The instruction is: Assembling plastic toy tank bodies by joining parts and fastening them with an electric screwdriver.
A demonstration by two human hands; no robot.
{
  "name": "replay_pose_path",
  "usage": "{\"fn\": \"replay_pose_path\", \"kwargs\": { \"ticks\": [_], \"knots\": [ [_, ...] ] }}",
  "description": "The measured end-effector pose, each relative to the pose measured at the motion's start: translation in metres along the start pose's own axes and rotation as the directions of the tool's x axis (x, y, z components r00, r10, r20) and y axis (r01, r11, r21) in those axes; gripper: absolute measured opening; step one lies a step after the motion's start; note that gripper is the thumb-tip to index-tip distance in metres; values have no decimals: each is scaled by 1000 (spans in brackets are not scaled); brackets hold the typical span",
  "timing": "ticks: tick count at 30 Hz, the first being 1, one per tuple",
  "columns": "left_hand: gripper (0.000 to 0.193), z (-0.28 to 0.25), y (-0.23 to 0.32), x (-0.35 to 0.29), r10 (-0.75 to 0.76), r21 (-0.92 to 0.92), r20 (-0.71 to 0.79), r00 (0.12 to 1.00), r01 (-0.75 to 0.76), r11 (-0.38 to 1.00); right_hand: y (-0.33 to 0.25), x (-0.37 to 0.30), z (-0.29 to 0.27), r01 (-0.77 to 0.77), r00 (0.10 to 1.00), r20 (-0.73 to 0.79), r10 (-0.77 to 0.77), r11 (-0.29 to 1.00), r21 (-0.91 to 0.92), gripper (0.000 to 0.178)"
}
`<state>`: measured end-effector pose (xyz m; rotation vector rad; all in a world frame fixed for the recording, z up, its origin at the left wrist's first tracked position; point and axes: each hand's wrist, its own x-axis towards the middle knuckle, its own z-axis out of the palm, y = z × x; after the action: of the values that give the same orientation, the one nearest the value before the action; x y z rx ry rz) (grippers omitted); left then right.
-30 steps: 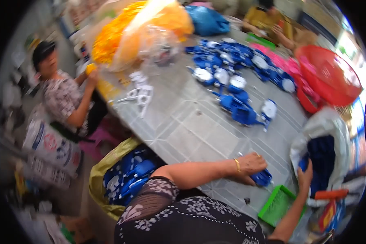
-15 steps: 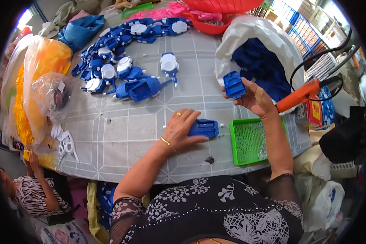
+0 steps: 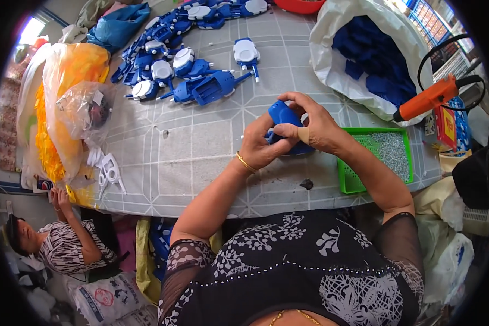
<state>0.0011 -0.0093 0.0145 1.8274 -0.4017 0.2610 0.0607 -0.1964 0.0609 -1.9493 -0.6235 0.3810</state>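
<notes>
Blue part (image 3: pixel 284 113) above grey table (image 3: pixel 195 157), left hand (image 3: pixel 262 139) and right hand (image 3: pixel 317 125) both clamped on it, green tray (image 3: pixel 342 175) partly behind right forearm (image 3: pixel 374 167).

Left hand (image 3: pixel 262 140) and right hand (image 3: pixel 319 127) partly hide the blue part (image 3: pixel 284 114); the upper edge crops the red basin (image 3: pixel 300 5); silvery pieces (image 3: pixel 392 155) are individually indistinct.

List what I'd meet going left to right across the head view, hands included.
Bag of yellow pieces, white plastic parts, heap of blue-and-white units, left hand, right hand (both on one blue piece), green tray, orange tool.
</notes>
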Motion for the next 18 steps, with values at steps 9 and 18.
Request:
{"fn": "replay_pose_path", "kwargs": {
  "ticks": [9,18],
  "knots": [
    [48,-16,-8,-8,-176,-253,256,950,242,937,2,-17,-20,105,992,62,-106,994,34,38],
    [47,-13,-4,2,-328,-542,150,933,355,762,11,-7,-2,8,1000,1,-9,925,380,50]
  ]
}}
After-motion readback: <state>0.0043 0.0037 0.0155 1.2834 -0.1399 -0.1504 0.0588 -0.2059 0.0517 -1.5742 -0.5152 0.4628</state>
